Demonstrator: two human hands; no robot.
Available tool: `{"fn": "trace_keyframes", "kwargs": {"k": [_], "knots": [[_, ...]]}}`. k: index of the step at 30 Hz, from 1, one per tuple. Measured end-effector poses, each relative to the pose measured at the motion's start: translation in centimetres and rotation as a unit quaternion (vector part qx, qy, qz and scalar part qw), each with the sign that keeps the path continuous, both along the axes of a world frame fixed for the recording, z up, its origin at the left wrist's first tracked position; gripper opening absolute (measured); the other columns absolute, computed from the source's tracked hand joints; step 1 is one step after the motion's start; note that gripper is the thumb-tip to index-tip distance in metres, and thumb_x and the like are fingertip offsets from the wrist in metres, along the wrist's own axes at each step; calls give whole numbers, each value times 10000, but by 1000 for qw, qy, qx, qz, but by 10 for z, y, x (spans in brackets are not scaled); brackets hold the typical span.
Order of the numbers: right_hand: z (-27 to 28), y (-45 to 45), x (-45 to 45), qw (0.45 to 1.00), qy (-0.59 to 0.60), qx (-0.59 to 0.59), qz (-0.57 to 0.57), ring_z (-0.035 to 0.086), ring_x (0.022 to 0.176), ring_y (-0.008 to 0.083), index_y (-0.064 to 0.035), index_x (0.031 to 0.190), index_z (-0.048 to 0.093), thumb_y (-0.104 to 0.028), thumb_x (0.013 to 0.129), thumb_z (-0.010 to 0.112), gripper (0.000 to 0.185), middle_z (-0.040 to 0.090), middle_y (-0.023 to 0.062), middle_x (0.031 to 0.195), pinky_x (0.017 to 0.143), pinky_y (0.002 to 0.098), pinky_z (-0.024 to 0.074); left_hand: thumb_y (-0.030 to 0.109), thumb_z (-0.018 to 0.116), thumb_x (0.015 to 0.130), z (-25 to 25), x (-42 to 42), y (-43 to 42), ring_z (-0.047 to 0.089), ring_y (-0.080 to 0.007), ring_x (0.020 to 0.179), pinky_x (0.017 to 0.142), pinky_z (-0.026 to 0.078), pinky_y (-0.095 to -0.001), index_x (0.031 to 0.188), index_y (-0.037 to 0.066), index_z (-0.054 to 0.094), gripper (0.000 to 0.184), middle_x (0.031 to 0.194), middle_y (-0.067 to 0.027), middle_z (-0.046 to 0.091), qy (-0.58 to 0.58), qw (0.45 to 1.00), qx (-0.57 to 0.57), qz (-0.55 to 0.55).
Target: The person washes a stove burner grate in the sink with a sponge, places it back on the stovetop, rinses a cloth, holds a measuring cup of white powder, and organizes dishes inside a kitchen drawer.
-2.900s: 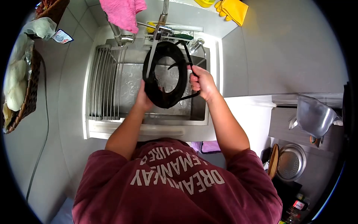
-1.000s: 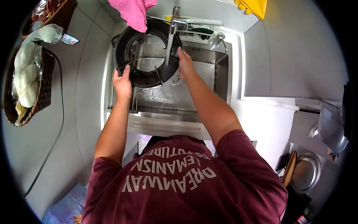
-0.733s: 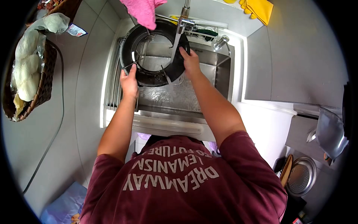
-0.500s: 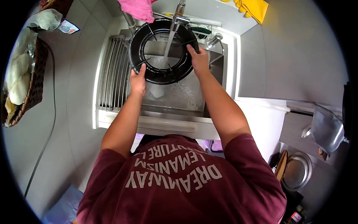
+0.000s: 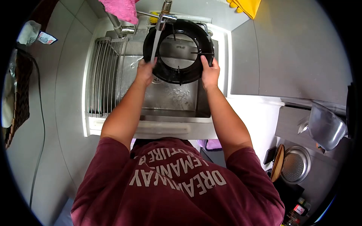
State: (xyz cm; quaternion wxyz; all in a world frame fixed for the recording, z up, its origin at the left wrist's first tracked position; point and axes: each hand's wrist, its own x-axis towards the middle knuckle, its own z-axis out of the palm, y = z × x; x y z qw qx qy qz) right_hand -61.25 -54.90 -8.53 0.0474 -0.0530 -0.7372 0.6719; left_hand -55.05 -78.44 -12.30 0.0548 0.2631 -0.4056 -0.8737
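A black ring-shaped stove grate (image 5: pixel 179 75) with short prongs is held up over the steel sink (image 5: pixel 169 101). My left hand (image 5: pixel 144 72) grips its lower left rim, beside the running water. At the lower right rim my right hand (image 5: pixel 210 72) holds on, thumb on top. From the faucet (image 5: pixel 166 19) a stream of water (image 5: pixel 155 45) falls on the left part of the ring, close to my left hand. Through the ring's opening the sink wall shows.
A metal roll-up rack (image 5: pixel 105 79) covers the sink's left side. A pink cloth (image 5: pixel 120 9) hangs at the upper left, yellow gloves (image 5: pixel 247 6) lie at the top. A woven basket (image 5: pixel 20 94) stands far left; a perforated steel pan (image 5: pixel 296 164) is at the lower right.
The grate has shifted right relative to the faucet and rack, with both hands still on it. The water stream now meets its left side instead of passing through the opening.
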Motion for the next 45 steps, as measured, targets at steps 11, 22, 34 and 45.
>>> {"fn": "trace_keyframes", "kwargs": {"k": [11,22,34,45], "knots": [[-22,-25,33,981,-172,-82,38,584,751,127,10,972,683,-247,888,670,270,682,54,855,712,270,460,179,624,882,44,53,-48,621,-161,879,755,486,-305,1088,31,616,253,969,-53,672,-100,970,-167,-146],[77,-16,15,876,-371,214,220,528,514,190,32,904,625,-325,911,579,360,610,91,727,420,341,441,324,554,900,28,109,-21,644,-225,793,706,536,-371,1108,86,576,317,951,-86,667,-260,943,26,-205],[33,7,14,873,-378,167,259,566,520,209,-4,988,588,-369,906,572,374,602,88,737,413,380,475,257,555,888,38,119,-30,618,-202,650,573,544,-317,983,23,598,256,847,-94,652,-216,954,13,-207],[-37,-104,63,843,-410,-125,326,623,752,224,-80,1096,578,-404,915,563,371,659,82,943,612,378,480,243,553,891,145,140,-96,578,-150,607,543,531,-274,995,16,563,250,779,-65,594,-265,925,-254,-94]]}}
